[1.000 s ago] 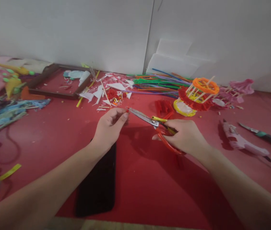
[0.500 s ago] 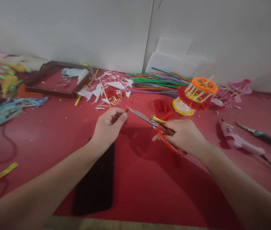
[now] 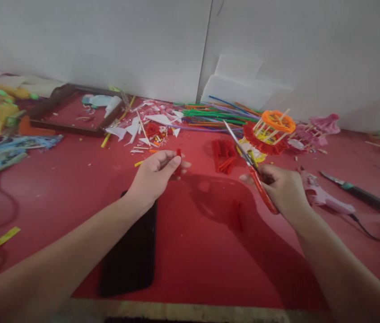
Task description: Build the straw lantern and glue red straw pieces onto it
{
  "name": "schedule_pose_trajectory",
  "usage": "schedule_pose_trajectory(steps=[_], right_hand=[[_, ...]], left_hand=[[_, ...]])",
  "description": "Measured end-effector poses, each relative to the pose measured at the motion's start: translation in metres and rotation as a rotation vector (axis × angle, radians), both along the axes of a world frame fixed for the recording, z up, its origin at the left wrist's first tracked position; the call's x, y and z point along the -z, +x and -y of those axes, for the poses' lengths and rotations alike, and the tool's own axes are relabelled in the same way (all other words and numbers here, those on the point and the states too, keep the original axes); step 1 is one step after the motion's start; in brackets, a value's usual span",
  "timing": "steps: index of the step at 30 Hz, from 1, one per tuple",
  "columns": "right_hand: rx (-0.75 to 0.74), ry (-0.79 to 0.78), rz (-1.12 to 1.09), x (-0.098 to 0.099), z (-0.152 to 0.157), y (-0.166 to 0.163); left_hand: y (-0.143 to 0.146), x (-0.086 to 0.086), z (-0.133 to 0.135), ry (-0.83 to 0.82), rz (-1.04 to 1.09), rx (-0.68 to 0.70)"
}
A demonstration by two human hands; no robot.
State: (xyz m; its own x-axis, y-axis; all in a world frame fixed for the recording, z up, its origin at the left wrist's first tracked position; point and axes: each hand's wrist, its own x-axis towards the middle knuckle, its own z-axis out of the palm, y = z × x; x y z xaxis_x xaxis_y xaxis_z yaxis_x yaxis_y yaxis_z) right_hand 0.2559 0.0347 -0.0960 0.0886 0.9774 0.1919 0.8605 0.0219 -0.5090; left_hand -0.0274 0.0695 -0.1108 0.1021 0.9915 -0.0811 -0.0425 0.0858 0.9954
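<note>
The person's left hand [image 3: 156, 172] and right hand [image 3: 286, 188] are bare, as are the left wrist [image 3: 139, 199] and right wrist [image 3: 304, 220]. The left forearm [image 3: 85, 233] and right forearm [image 3: 338, 260] are bare too, slim and smooth in outline, broadest by the near edge of the table [image 3: 193, 269]. The left thumb [image 3: 171, 168] has a rounded tip and short nail [image 3: 176, 159]; the right hand's fingers are partly hidden.

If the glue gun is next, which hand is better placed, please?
Probably the right hand: it is nearer the glue gun, though holding scissors; the left hand, farther away, holds a red piece.
</note>
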Motion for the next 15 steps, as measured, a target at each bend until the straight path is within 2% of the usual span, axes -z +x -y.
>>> schedule_pose_trajectory(steps=[4,8,12,15], right_hand=[[0.066,0.007,-0.096,0.006,0.012,0.015],[0.091,0.012,-0.097,0.003,0.015,0.016],[0.115,0.016,0.021,-0.001,0.012,0.019],[0.088,-0.046,0.193,-0.003,0.012,0.032]], left_hand=[[0.027,-0.005,-0.001,-0.097,-0.032,0.141],[0.058,-0.004,-0.014,0.04,-0.35,0.213],[0.077,-0.002,-0.032,0.079,-0.451,0.19],[0.082,-0.001,-0.039,0.067,-0.469,0.186]])
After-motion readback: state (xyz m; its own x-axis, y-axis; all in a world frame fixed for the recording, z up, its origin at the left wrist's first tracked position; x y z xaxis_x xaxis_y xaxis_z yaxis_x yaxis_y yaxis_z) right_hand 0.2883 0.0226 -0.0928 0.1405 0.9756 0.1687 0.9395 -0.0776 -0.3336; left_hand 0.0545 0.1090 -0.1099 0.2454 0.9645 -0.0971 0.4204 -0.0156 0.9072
